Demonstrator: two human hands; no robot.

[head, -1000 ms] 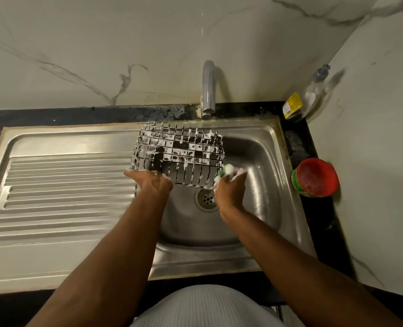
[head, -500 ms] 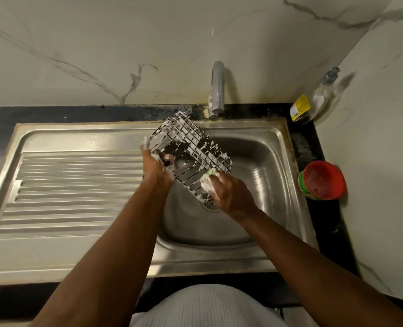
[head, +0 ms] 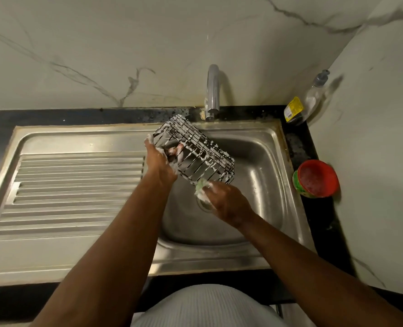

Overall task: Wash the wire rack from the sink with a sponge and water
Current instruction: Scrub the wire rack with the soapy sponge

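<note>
Since a second ago the one wire rack (head: 195, 152) has swung from lying level across the basin to a diagonal tilt, with its far end up near the tap (head: 212, 90) and its near end low. Over the last half second it has hardly shifted. It hangs above the sink (head: 262, 161), streaked with foam.

Two hands are at work. The left hand (head: 160, 164) grips the rack's left side, with fingers curled through the wires. The right hand (head: 226, 201), which was further up before, now sits at the rack's near lower corner. It clutches the single sponge (head: 201, 188), which is pressed against the wires.

On the black worktop (head: 323, 220) to the right stand one red-topped tub (head: 316, 178) and one soap bottle (head: 313, 95) in the corner. One ribbed drainboard (head: 77, 185) lies to the left.
</note>
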